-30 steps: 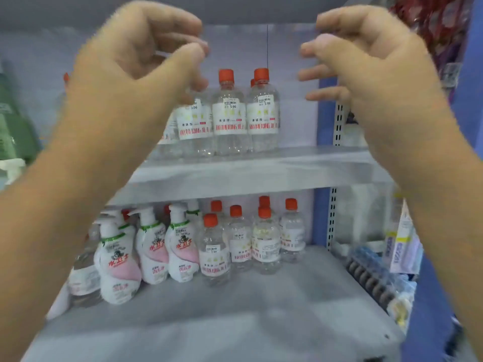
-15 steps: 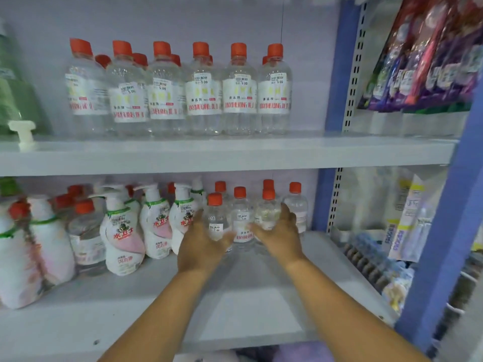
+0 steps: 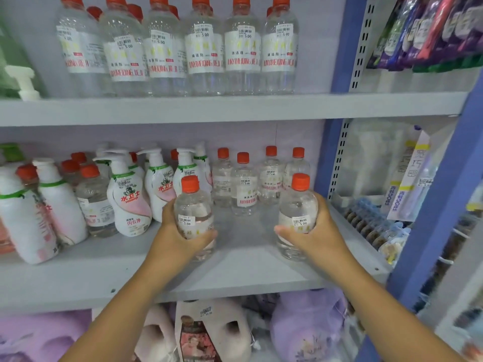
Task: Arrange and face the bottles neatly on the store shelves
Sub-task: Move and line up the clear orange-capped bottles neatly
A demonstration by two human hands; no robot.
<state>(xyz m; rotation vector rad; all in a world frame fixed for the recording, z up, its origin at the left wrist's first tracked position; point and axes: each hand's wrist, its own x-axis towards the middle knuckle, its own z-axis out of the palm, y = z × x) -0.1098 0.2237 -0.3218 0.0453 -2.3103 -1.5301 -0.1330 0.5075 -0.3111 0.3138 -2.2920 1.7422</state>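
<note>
Bottles with orange caps stand on the middle shelf (image 3: 235, 278), and the person has one in each hand. The left hand (image 3: 180, 239) is wrapped around a clear bottle (image 3: 194, 215), while the right hand (image 3: 313, 231) grips another clear bottle (image 3: 298, 212) near the shelf's front. Four matching bottles (image 3: 244, 184) wait behind, near the back wall. Pump bottles (image 3: 130, 197) crowd close on the left, so a careless sideways slide could likely knock them over. Both price stickers face front, but twisting either bottle while setting it down could turn its label away.
</note>
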